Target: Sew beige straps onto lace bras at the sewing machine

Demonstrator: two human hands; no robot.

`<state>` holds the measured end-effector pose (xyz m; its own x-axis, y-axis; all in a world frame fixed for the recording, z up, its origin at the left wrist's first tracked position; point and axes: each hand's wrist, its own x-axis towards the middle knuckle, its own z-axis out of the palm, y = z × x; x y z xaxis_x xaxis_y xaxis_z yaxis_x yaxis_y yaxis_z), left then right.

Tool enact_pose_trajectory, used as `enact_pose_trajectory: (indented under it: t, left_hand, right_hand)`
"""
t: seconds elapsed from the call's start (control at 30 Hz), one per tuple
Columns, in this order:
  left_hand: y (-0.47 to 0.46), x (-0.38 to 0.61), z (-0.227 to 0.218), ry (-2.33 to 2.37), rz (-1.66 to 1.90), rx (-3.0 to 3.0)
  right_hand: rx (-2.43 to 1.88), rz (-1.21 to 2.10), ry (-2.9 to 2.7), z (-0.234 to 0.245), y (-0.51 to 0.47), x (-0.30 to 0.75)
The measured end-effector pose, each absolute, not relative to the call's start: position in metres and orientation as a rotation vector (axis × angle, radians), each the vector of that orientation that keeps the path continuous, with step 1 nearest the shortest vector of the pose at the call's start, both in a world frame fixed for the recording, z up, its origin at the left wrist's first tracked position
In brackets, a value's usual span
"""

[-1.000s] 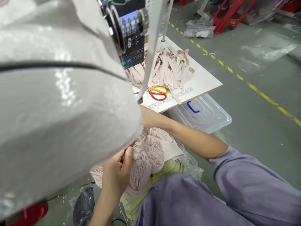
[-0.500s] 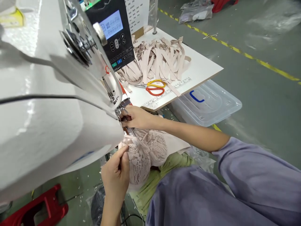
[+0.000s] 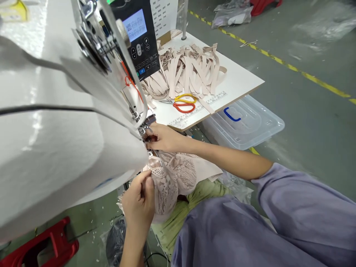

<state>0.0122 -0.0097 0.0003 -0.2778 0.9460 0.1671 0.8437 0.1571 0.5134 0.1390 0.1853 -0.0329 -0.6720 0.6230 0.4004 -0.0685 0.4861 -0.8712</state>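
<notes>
Little room: left grip [image 3: 139, 198] pinches lace edge [image 3: 156, 171]; right grip [image 3: 164, 138] beside machine [image 3: 61, 148], hold unclear.

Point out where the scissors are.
In the head view, the scissors lie just above centre on the white table, between the pile of beige straps and the printed ruler, above the right hand.

Loose purple-grey top [image 3: 222, 233], plain cloth, rippling into soft folds all down the front! The right sleeve [image 3: 300, 200] matches it shade for shade, roomy and creased, its hem finishing around the elbow. Out from under comes yellow-green cloth [image 3: 169, 230], rumpled over the lap, trousers or apron, can't tell! Forearms [image 3: 228, 157] bare, left hand [image 3: 140, 198] and right hand [image 3: 167, 138] bare too.
</notes>
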Motion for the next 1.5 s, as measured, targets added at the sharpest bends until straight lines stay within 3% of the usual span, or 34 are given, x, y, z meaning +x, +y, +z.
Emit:
enact_pose_trajectory:
  t: [0.13,0.37,0.53,0.97,1.5]
  left_hand:
    - [-0.014,0.013,-0.009,2.392,0.830,1.676]
    - [-0.009,0.058,-0.013,2.382,0.744,2.332]
    - [-0.009,0.072,-0.013,2.439,0.586,2.247]
    - [-0.005,0.060,-0.013,2.364,0.692,2.283]
    - [-0.001,0.059,-0.014,2.339,0.690,2.294]
  right_hand:
    - [-0.465,1.225,-2.011,-0.030,0.184,0.140]
    - [-0.495,1.216,-1.952,-0.031,0.178,0.139]
    - [-0.560,1.186,-1.965,-0.031,0.174,0.137]
    - [-0.726,1.224,-1.935,-0.007,0.169,0.138]
    - [-0.631,1.124,-2.001,-0.026,0.182,0.130]
